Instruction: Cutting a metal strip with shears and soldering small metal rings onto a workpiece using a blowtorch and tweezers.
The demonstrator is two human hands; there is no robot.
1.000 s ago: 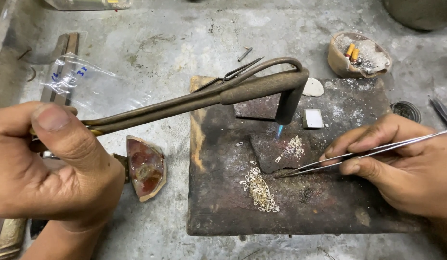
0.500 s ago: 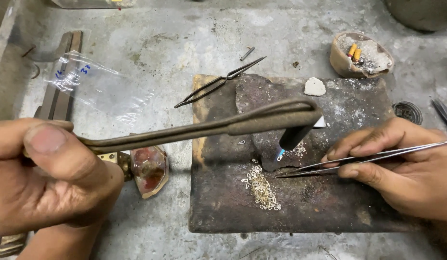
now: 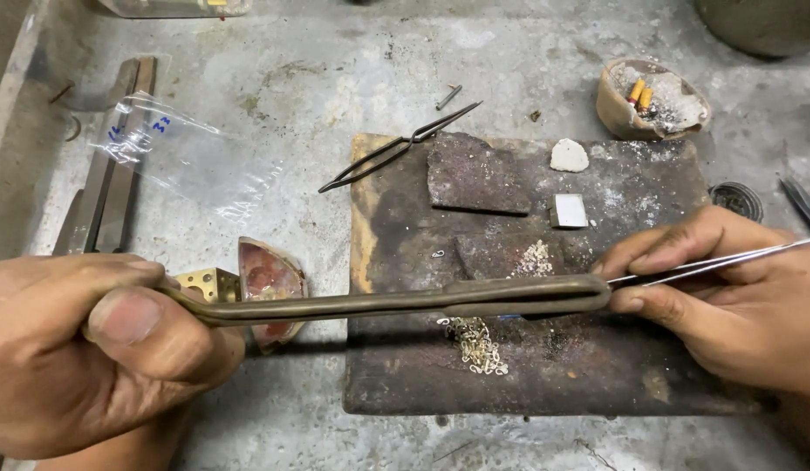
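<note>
Left hand (image 3: 91, 349) fingers grip torch pipe (image 3: 405, 303); right hand (image 3: 736, 296) pinches tweezers (image 3: 719, 259).

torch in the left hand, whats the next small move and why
Probably ease the torch back or tilt it, since its long arm lies right across the dark block and hides the tweezers' tips. The left hand grips its handle and the right hand pinches the tweezers, so the spot beside the small chain links cannot be seen.

Even soft light (sharp); faint shadows
</note>
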